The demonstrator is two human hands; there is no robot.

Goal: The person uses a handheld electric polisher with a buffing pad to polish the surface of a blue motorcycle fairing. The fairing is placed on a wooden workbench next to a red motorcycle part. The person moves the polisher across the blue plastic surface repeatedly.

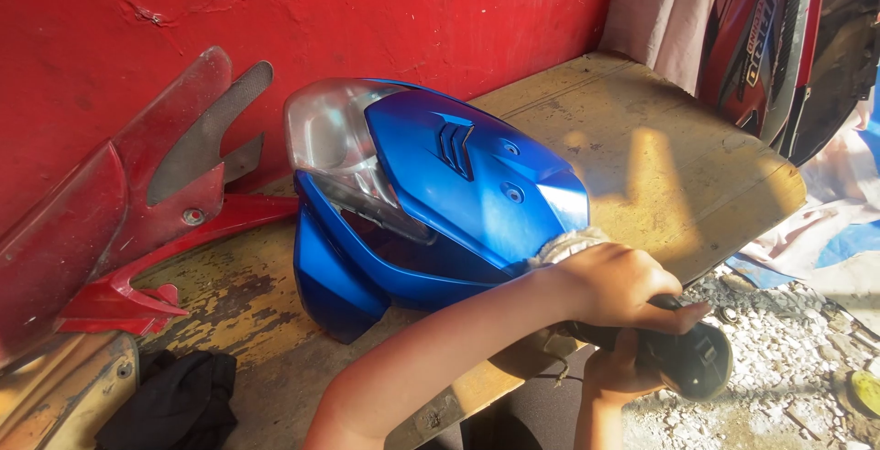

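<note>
- Head view: a blue motorcycle front cowl (431, 203) with a clear headlight lens (335, 143) stands on a worn wooden bench (678, 166), in the middle of the frame, its lens turned toward ten o'clock.
- Left hand (619, 280), at four o'clock from the cowl, comes across with its forearm over the bench's near edge; its fingers are wrapped over the top of a black handheld tool (692, 354), and a pale rag (564, 246) is bunched at the wrist, touching the cowl's lower right edge.
- Right hand (614, 377) sits beneath the left, at five o'clock in the frame, gripping the same black tool from below; most of its fingers are hidden.
- Black tool hangs just past the bench's edge, above gravel ground (788, 358).
- Red fairing panels (137, 221) lean against the red wall (367, 10) at nine o'clock from the cowl, close beside it.
- Black cloth (179, 400) lies on the bench at seven o'clock.
- More painted motorcycle panels (779, 38) stand at two o'clock beyond the bench's far end, with a pale sheet (660, 10) behind them.
</note>
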